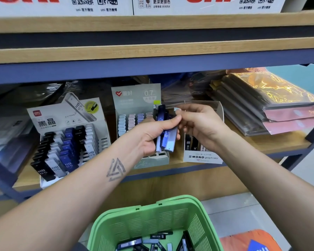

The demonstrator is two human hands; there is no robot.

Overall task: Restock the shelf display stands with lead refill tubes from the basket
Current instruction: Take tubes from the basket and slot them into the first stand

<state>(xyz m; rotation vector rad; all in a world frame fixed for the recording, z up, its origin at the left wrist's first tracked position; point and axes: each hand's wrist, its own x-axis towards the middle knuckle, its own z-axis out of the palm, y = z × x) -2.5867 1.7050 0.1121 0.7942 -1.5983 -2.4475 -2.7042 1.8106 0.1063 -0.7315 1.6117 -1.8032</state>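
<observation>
Head cam view from where I'm standing behind the shoulder: the person is mid-restock, nowhere near finished. The left hand (149, 134) has its fingers curled round a small bundle of lead refill tubes (166, 134), dark blue, lighter blue and grey ones fanned out, held up in front of the shelf (243, 147). The right hand (199, 124) is just beside it, thumb and forefinger pinching the top of what looks like a pale tube; I can't tell if it's being pulled out of the bundle or is already free.

On the shelf, the black-and-blue HB 0.5 stand (69, 142) on the left looks pretty well stocked, rows nearly full, though a few slots on its right side look bare. The grey 0.7 stand (136, 113) in the middle has pastel tubes in its upper rows; the hands cover the lower rows, so no idea how full those are. The MONO graph stand (203, 151) on the right shows only a few dark tubes low down, so my guess is that's where a lot of the remaining work is.

Down below, the green basket (198, 223) has a scatter of tubes across its bottom, so there's a good few handfuls left to go.
</observation>
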